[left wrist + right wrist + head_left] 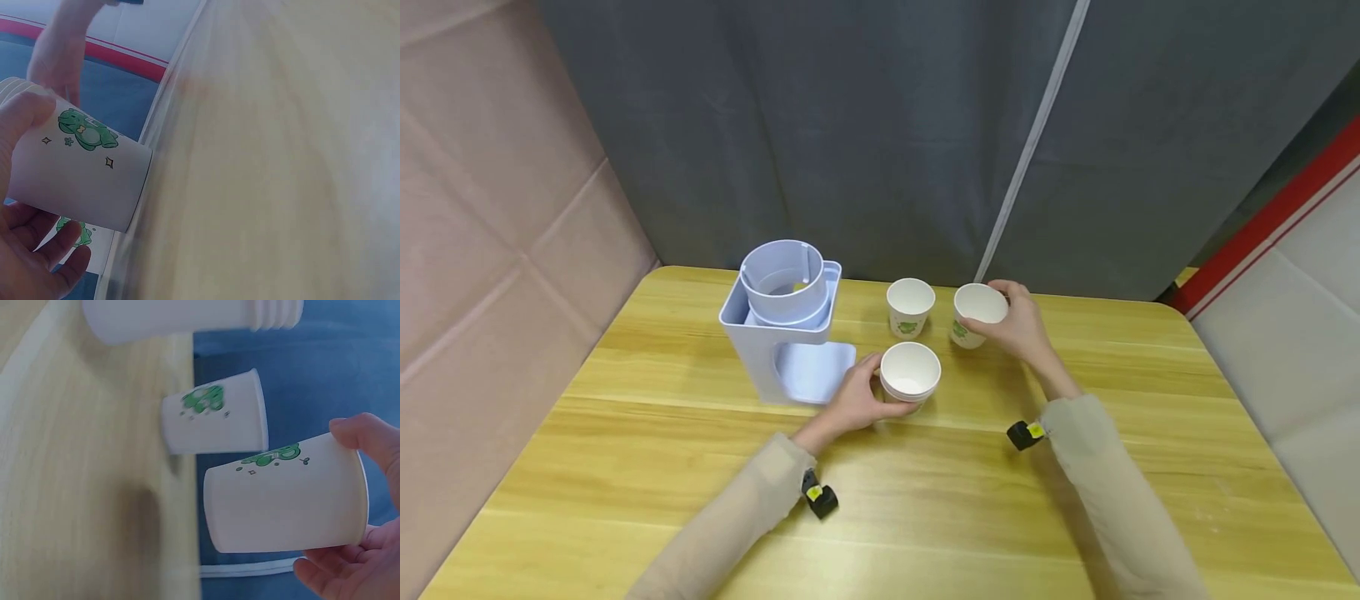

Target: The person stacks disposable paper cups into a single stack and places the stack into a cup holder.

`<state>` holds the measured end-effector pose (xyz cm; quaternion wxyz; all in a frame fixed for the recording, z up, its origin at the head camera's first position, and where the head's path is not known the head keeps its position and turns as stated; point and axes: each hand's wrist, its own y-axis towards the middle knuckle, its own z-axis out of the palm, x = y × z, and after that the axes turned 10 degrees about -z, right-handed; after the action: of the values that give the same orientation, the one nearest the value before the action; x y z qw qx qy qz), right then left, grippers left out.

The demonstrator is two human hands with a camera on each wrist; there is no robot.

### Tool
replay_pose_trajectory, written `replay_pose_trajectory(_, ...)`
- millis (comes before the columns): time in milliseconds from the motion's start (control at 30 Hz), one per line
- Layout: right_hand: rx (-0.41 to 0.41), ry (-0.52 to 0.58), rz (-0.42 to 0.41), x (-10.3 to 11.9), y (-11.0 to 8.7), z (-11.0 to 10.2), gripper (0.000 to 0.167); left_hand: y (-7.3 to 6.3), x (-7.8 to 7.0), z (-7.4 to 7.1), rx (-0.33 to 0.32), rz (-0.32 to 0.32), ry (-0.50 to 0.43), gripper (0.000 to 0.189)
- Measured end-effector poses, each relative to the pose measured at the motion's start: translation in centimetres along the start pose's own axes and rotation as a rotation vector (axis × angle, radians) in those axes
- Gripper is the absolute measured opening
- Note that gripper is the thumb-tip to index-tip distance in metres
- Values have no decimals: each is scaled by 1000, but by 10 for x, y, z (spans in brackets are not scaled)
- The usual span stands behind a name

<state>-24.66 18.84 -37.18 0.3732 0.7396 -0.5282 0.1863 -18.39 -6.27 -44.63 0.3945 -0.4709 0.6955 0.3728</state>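
Observation:
My left hand (859,396) grips a stack of white paper cups (911,371), its thumb and fingers on opposite sides. Several rims show at the top of this stack, and in the left wrist view a green cartoon animal decorates its side. To the right, my right hand (1018,325) pinches a single paper cup (287,497) near its rim, between thumb and fingers. That cup appears slightly raised, with a shadow on the table beneath it. Between the hands and farther back stands another paper cup (911,307), upright and untouched.
A pale blue plastic stand (748,342) with a round open cylinder (782,271) on top is left of the cups. The wooden table (940,517) ends at a dark grey curtain (865,150) behind. Light-coloured walls flank both sides.

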Motion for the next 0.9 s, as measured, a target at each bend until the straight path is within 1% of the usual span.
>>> replay_pose_trajectory(133,-1,-2,-49,16,-10,-12,67,1,1,0,0,-7,4,65)
replay_pose_trajectory(333,-1,-12,-134,41,-23,-26,67,0,1,0,-11,2,9,65)
replay_pose_trajectory(633,19,33,-240,76,-33,-31,67,0,1,-1,-12,11,2,67)
replay_pose_trajectory(900,89,100,-290,101,-38,-28,68,2,2,-1,-4,18,-9,66)
